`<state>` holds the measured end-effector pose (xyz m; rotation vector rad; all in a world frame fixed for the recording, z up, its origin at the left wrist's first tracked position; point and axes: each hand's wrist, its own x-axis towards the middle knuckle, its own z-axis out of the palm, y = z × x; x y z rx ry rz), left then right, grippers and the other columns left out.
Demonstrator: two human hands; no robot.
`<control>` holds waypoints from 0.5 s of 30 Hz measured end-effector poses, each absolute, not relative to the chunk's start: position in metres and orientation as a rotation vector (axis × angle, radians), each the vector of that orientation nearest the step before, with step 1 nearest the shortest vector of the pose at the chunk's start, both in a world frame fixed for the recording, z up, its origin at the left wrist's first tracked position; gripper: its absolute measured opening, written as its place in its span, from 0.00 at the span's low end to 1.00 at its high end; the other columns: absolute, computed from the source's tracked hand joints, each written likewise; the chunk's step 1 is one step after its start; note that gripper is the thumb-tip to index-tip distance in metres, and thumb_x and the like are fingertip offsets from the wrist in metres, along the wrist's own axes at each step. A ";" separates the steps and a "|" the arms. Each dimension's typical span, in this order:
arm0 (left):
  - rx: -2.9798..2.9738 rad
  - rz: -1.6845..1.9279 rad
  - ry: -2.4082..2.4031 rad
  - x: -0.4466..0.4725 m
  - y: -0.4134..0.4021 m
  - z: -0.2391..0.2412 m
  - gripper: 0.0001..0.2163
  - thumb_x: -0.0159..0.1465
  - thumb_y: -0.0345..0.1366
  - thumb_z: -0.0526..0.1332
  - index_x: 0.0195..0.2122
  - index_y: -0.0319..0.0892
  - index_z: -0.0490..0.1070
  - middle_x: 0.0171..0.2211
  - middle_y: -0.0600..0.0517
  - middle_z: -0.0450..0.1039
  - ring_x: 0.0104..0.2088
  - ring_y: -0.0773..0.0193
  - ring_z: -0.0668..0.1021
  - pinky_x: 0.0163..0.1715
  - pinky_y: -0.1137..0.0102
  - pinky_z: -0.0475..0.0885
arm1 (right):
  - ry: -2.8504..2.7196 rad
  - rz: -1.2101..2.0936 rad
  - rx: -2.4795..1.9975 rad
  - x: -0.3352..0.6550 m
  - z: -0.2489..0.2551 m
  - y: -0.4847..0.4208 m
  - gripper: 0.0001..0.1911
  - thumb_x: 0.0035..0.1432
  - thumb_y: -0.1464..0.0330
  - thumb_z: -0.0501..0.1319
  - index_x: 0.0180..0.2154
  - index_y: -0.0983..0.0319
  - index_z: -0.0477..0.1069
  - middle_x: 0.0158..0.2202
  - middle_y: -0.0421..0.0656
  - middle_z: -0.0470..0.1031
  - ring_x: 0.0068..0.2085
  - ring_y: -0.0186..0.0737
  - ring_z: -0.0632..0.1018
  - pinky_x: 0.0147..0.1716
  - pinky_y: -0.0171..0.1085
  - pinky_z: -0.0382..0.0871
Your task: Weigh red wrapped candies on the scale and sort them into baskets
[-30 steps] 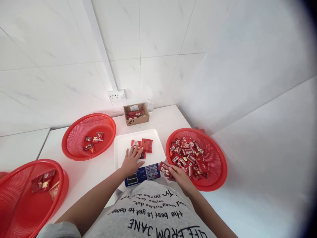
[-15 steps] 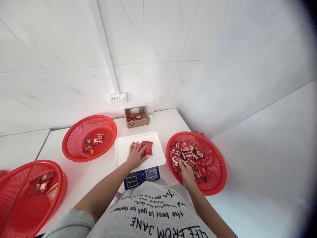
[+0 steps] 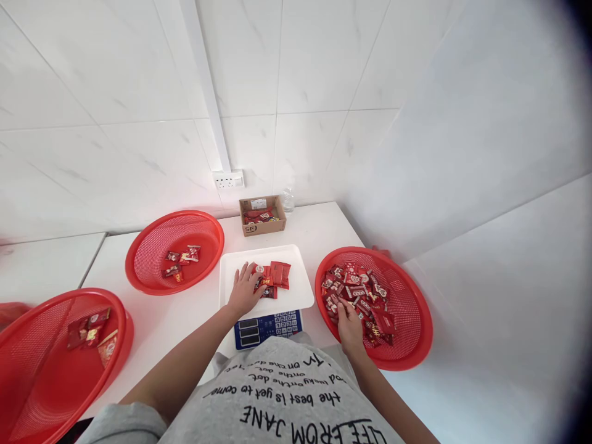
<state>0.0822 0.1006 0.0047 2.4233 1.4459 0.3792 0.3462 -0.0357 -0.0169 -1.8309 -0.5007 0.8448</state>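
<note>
On the white weighing tray (image 3: 296, 296), my left hand (image 3: 245, 288) lies with spread fingers, its fingertips touching the edge of a small group of red wrapped snack packets (image 3: 280, 274). One plain red packet there is a little apart from the fingers. My right hand (image 3: 350, 325) reaches over the near left rim of the right red basket (image 3: 419, 320), which holds a heap of small red packets (image 3: 355, 290). Its fingers are drawn together at the packets; what they pinch is hidden. Below the tray is the scale's blue keypad panel (image 3: 268, 328).
Another red basket (image 3: 155, 240) with several packets stands left of the scale. A larger-looking red basket (image 3: 37, 394) with a few packets is at the near left. Behind the scale are a cardboard box (image 3: 263, 228) of packets and a clear plastic item (image 3: 287, 200) by the wall.
My left hand has slid left on the tray, uncovering packets that lay under its fingers. My right hand stays at the right basket, fingers slightly shifted. The view has turned a little left.
</note>
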 end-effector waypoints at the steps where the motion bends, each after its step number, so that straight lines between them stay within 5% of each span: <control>1: 2.417 0.387 1.441 0.083 0.101 0.005 0.14 0.62 0.42 0.53 0.46 0.44 0.66 0.61 0.43 0.54 0.63 0.49 0.51 0.58 0.49 0.48 | -0.512 0.836 -1.835 0.346 -0.016 -0.036 0.26 0.51 0.55 0.54 0.47 0.64 0.68 0.46 0.51 0.73 0.33 0.43 0.78 0.36 0.42 0.73; 5: 2.322 0.424 1.500 0.085 0.103 0.010 0.12 0.60 0.39 0.55 0.44 0.43 0.66 0.57 0.44 0.59 0.61 0.50 0.55 0.58 0.52 0.51 | -0.522 0.830 -1.838 0.345 -0.014 -0.036 0.26 0.52 0.55 0.53 0.48 0.64 0.68 0.46 0.51 0.74 0.32 0.42 0.78 0.35 0.42 0.73; 9: 2.215 0.433 1.608 0.084 0.104 0.015 0.13 0.58 0.38 0.57 0.43 0.41 0.66 0.46 0.43 0.68 0.51 0.51 0.67 0.51 0.58 0.60 | -0.553 0.814 -1.849 0.344 -0.014 -0.037 0.26 0.52 0.55 0.52 0.47 0.64 0.68 0.46 0.51 0.74 0.33 0.42 0.78 0.35 0.42 0.73; 15: 2.092 0.418 1.652 0.080 0.108 0.019 0.13 0.55 0.34 0.59 0.42 0.43 0.66 0.32 0.49 0.71 0.38 0.55 0.72 0.41 0.61 0.65 | -0.562 0.833 -1.835 0.345 -0.015 -0.037 0.27 0.52 0.55 0.52 0.48 0.65 0.67 0.49 0.51 0.72 0.36 0.42 0.78 0.36 0.40 0.73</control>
